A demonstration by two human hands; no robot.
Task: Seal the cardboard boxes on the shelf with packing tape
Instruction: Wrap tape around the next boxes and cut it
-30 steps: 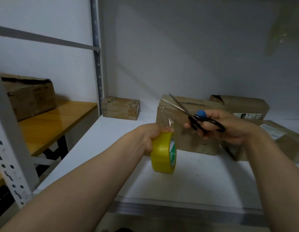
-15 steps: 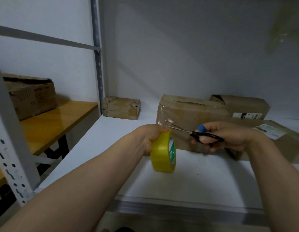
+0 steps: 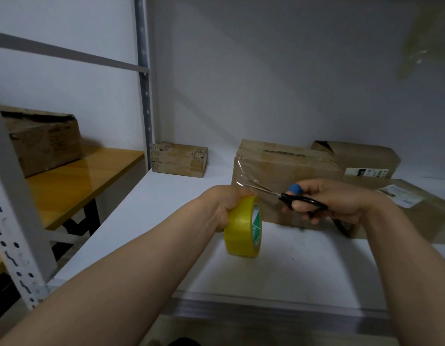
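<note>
Head: hands (image 3: 225, 203) tight around tape (image 3: 241, 229), scissors (image 3: 303, 202).

A shiny yellow-brown tabletop (image 3: 74, 186) on the left, a worn brown box (image 3: 44, 143) on it, black table legs (image 3: 91, 218) below, a white wall (image 3: 266, 71) behind

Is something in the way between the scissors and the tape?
Nothing visible. The scissors in the right hand reach straight to the clear strip stretched from the tape roll, held by the left hand, to the box.
</note>
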